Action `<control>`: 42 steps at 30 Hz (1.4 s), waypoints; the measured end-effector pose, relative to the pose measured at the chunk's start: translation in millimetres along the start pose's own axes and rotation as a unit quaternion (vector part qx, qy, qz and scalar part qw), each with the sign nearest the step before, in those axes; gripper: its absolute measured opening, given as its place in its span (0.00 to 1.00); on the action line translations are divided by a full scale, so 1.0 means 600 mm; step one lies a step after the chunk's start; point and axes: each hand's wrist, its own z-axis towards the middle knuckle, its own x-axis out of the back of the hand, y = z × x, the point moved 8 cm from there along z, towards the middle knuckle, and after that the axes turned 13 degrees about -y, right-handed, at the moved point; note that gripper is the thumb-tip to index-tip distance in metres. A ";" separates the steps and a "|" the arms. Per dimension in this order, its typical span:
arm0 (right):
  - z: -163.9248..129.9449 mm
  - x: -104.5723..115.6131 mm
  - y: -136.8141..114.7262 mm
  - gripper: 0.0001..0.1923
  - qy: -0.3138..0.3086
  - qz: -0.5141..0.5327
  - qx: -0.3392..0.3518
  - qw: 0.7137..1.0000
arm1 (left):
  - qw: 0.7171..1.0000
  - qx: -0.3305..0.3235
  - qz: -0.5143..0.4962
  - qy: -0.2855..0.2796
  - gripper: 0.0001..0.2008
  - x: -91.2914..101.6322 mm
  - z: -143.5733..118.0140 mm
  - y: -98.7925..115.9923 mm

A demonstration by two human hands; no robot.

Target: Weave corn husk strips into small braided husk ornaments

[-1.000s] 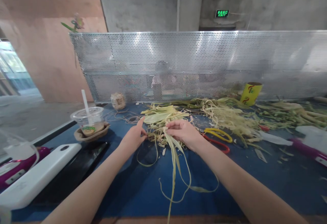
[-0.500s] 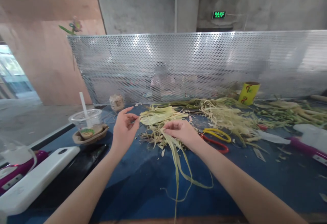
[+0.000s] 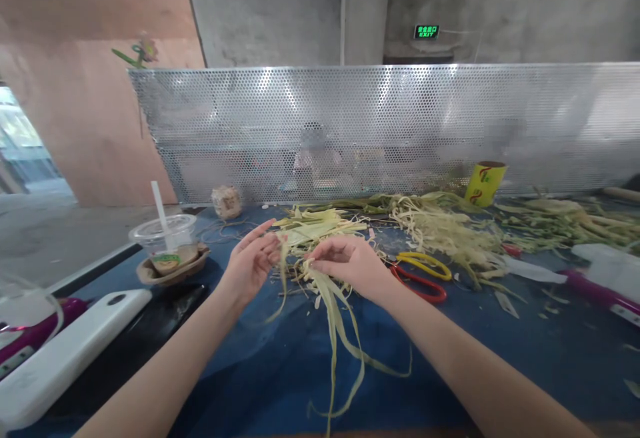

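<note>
The right hand (image 3: 350, 265) is closed on a bunch of pale strips (image 3: 334, 318), pinching their upper ends between thumb and fingers; the strips hang down from it over the blue bench (image 3: 475, 351) and curl at their lower ends near the front edge. The left hand (image 3: 251, 259) is just beside it, palm turned up, and its fingertips pinch one single strip (image 3: 281, 288), which bends down and to the left. The two hands are close but do not touch each other. Behind them a heap of leaves (image 3: 313, 225) lies on the bench, and further right there is a bigger pile of shredded strips (image 3: 450, 228). Scissors (image 3: 420, 277) with red and yellow handles lie just right of the right hand. At the left a plastic cup (image 3: 165, 238) with a straw stands in a brown holder, and a white case (image 3: 65, 351) lies nearer to the front. A yellow roll (image 3: 484, 183) stands at the back, close to the perforated metal screen (image 3: 400, 125).
</note>
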 end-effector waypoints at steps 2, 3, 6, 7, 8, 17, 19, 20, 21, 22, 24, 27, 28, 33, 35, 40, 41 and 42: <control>-0.002 -0.011 0.003 0.08 -0.017 0.028 -0.015 0.999 | 1.000 -0.003 0.013 -0.014 0.17 -0.005 -0.001 0.000; -0.002 -0.014 0.006 0.07 -0.022 0.039 -0.022 0.999 | 0.999 -0.007 0.025 -0.021 0.18 -0.007 -0.002 0.001; -0.002 -0.014 0.014 0.07 -0.021 0.061 -0.030 0.997 | 0.995 -0.025 0.083 -0.046 0.23 -0.019 -0.008 0.006; -0.001 -0.012 0.017 0.07 -0.016 0.070 -0.031 0.997 | 0.992 -0.031 0.109 -0.055 0.25 -0.025 -0.010 0.009; -0.001 -0.010 0.018 0.07 -0.012 0.082 -0.031 0.996 | 0.988 -0.039 0.136 -0.063 0.26 -0.030 -0.014 0.012; -0.005 -0.005 0.044 0.12 0.053 0.205 -0.060 0.976 | 0.908 -0.152 0.389 -0.023 0.20 -0.062 -0.053 0.049; -0.006 -0.005 0.054 0.14 0.069 0.203 -0.075 0.974 | 0.894 -0.168 0.414 -0.036 0.20 -0.070 -0.058 0.048; -0.006 -0.004 0.056 0.14 0.076 0.200 -0.076 0.974 | 0.893 -0.173 0.412 -0.047 0.21 -0.073 -0.059 0.045; -0.006 -0.003 0.058 0.15 0.082 0.200 -0.074 0.974 | 0.895 -0.175 0.407 -0.056 0.23 -0.074 -0.060 0.042; -0.005 -0.002 0.058 0.15 0.088 0.201 -0.070 0.973 | 0.898 -0.174 0.399 -0.064 0.25 -0.075 -0.060 0.039; -0.005 0.001 0.057 0.16 0.097 0.204 -0.061 0.972 | 0.904 -0.168 0.385 -0.077 0.29 -0.075 -0.061 0.033; -0.005 0.001 0.056 0.16 0.089 0.193 -0.064 0.975 | 0.898 -0.169 0.397 -0.081 0.36 -0.075 -0.063 0.032; -0.006 0.001 0.056 0.16 0.081 0.184 -0.071 0.977 | 0.890 -0.177 0.412 -0.083 0.38 -0.076 -0.064 0.034; -0.009 0.003 0.053 0.14 0.067 0.123 -0.102 0.985 | 0.850 -0.227 0.463 -0.112 0.42 -0.086 -0.072 0.037; -0.010 0.004 0.053 0.14 0.075 0.125 -0.104 0.984 | 0.846 -0.242 0.461 -0.113 0.41 -0.088 -0.076 0.039; -0.011 0.002 0.054 0.13 0.091 0.193 -0.088 0.973 | 0.894 -0.190 0.393 -0.103 0.42 -0.083 -0.071 0.034; -0.011 0.003 0.053 0.12 0.098 0.202 -0.081 0.971 | 0.909 -0.166 0.368 -0.105 0.43 -0.081 -0.067 0.029; -0.011 0.004 0.052 0.12 0.105 0.211 -0.071 0.969 | 0.924 -0.137 0.340 -0.111 0.44 -0.079 -0.063 0.023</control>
